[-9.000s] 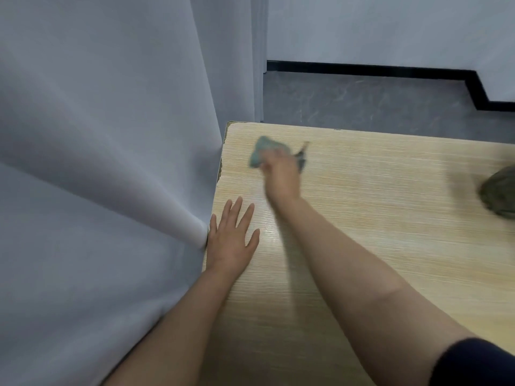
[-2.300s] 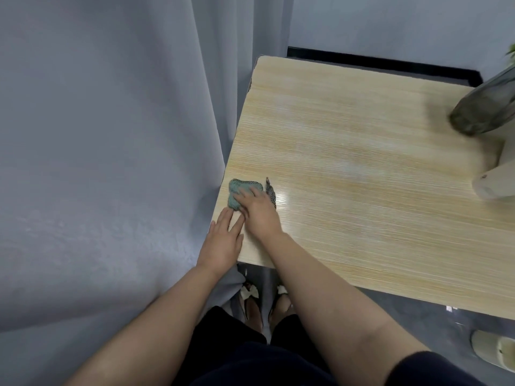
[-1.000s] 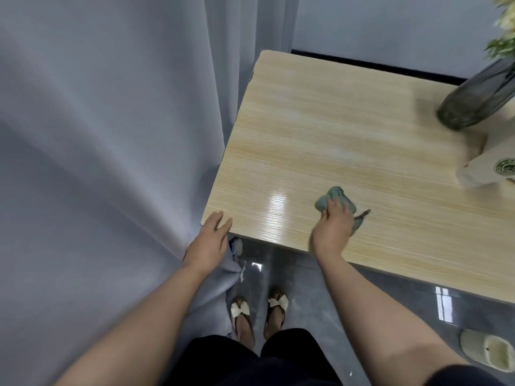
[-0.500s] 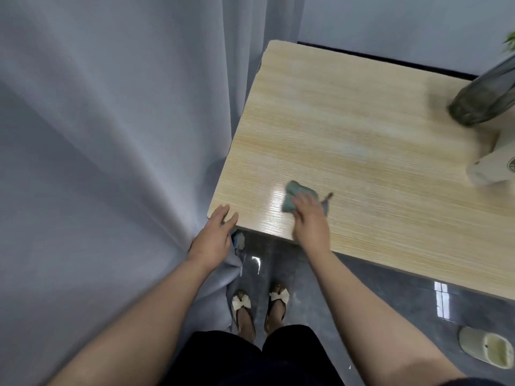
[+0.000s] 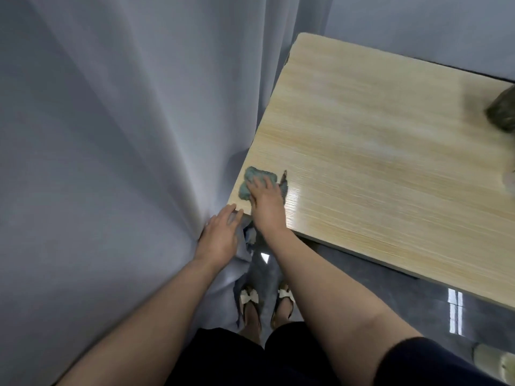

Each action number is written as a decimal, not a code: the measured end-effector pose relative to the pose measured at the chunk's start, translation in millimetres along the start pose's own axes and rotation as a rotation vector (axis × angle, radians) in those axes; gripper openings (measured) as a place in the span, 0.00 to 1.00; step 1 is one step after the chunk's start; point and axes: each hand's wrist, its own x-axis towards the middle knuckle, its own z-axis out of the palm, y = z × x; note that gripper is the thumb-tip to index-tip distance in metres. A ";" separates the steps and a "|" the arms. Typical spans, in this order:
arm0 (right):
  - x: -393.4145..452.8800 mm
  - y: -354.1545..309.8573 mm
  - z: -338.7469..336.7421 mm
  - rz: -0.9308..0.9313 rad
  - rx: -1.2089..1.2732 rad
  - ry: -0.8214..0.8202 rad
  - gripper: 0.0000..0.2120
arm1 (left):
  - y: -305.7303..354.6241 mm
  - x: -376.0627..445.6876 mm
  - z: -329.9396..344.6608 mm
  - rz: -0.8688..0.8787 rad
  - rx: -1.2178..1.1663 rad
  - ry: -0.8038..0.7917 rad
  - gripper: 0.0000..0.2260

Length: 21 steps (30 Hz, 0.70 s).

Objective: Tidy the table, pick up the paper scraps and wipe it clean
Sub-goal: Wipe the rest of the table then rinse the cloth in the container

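Wiping: right hand presses a crumpled teal cloth flat against the table, fingers spread straight over the soft wad.
Cloth: bunched, nubby fabric with a darker corner poking out past the fingers; it lies at the table's near left corner, just inside the edge.
Left hand: left hand lies open with relaxed fingers, fingertips touching the table's near left corner, holding nothing.
Table: rectangular top in pale wood-grain laminate, fine straight lines running across it, a glossy glare patch just right of the cloth.
Curtain: grey curtain hangs in long smooth folds to the left of the table, touching its left edge.
Vase: dark, rounded glass vase at the table's far right, cut off by the frame.
Floor: dark grey, shiny floor below the table's near edge.
Feet: sandals with pale bows below the table's near left corner.
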 end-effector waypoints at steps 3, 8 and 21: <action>5.3 -27.7 17.8 -0.197 -0.049 -0.156 0.19 | -7.5 -3.3 0.4 -0.099 -0.066 0.056 0.23; -30.4 14.2 6.6 -0.215 0.048 -0.062 0.18 | -8.4 -9.8 -4.2 -0.155 -0.102 0.105 0.21; -81.2 47.1 -13.1 0.219 0.067 0.254 0.24 | 5.9 5.9 -8.7 -0.103 -0.106 0.001 0.24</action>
